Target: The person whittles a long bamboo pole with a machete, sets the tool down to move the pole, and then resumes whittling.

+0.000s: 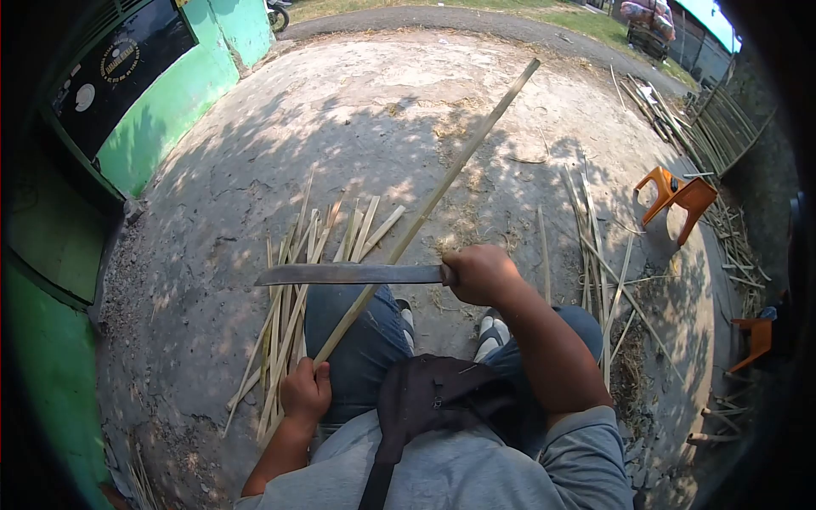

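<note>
My right hand (pixel 481 274) is closed round the handle of a long machete (pixel 357 274), whose blade points left and lies across a long bamboo strip (pixel 455 180). Low on the left, my left hand (pixel 305 389) grips that strip near its lower end. The strip slants up and away to the right, passing over my left thigh. Whether the blade touches it I cannot tell. Beside my left leg lies a pile of split bamboo strips (pixel 280 327).
More bamboo strips (pixel 599 255) lie on the ground right of my legs. An orange plastic stool (pixel 676 199) stands at the right, near stacked bamboo (pixel 671 123) and a wall. A green wall (pixel 183 110) runs along the left. Beyond the concrete is a road (pixel 442 19).
</note>
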The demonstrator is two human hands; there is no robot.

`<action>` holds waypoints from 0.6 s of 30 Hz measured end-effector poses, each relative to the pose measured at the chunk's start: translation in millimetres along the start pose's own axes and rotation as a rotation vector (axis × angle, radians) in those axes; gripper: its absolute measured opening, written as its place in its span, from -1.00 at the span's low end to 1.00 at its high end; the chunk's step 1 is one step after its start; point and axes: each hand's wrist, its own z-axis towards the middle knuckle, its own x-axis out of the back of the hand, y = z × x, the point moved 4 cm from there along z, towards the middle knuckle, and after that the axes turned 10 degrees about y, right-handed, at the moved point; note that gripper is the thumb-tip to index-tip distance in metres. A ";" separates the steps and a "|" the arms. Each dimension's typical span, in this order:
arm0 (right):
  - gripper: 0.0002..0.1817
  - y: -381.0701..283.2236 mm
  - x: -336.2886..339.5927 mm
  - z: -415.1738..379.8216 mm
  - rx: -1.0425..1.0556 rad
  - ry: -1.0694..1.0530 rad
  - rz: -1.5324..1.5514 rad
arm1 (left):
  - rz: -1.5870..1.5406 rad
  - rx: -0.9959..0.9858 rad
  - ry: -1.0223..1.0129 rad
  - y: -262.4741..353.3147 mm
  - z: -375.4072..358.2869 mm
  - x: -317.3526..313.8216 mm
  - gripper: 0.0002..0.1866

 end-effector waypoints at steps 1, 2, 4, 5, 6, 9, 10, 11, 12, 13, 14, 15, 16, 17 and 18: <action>-0.88 4.1 0.2 3.2 -0.028 -0.009 -0.016 | 0.002 0.001 0.001 -0.2 0.1 0.8 -0.44; -0.88 9.5 0.8 8.4 -0.056 -0.019 -0.030 | 0.012 0.006 -0.002 -1.3 0.7 0.3 -0.44; -0.84 34.5 -5.9 12.5 -0.124 0.060 0.029 | 0.030 0.011 -0.020 -3.2 -0.2 0.9 -0.44; -0.83 47.0 -7.5 13.9 -0.203 0.083 0.059 | 0.040 0.008 -0.023 -4.4 -0.3 1.4 -0.44; -0.81 56.8 -5.5 16.2 -0.279 0.107 0.086 | 0.048 0.007 -0.023 -5.6 -1.4 2.1 -0.44; -0.79 69.0 0.9 18.5 -0.348 0.125 0.131 | 0.071 0.013 -0.021 -5.9 -0.6 2.2 -0.43; -0.79 66.0 3.0 16.6 -0.350 0.112 0.135 | 0.083 0.016 -0.026 -6.2 -1.4 3.1 -0.43; -0.79 62.5 4.6 12.8 -0.355 0.098 0.140 | 0.074 0.019 -0.025 -6.3 -2.2 3.2 -0.43; -0.79 54.4 7.7 9.4 -0.320 0.103 0.161 | 0.065 0.020 -0.026 -6.1 -2.4 2.4 -0.42; -0.79 43.9 11.1 6.8 -0.288 0.110 0.179 | 0.053 0.020 -0.027 -5.5 -2.3 1.2 -0.42; -0.79 35.8 12.3 5.2 -0.254 0.118 0.194 | 0.042 0.011 -0.021 -4.7 -1.9 0.0 -0.42; -0.79 29.5 8.2 4.0 -0.198 0.087 0.136 | 0.031 0.002 -0.014 -4.4 -1.6 -1.0 -0.42; -0.80 23.4 2.5 3.5 -0.141 0.056 0.078 | 0.021 -0.006 -0.007 -4.0 -1.3 -1.9 -0.42; -0.80 17.3 -2.3 3.2 -0.081 0.024 0.022 | 0.024 -0.008 -0.010 -3.5 -1.2 -2.0 -0.43; -0.83 8.2 -1.0 2.1 -0.028 -0.018 0.013 | 0.029 -0.009 -0.011 -3.5 -1.0 -0.7 -0.43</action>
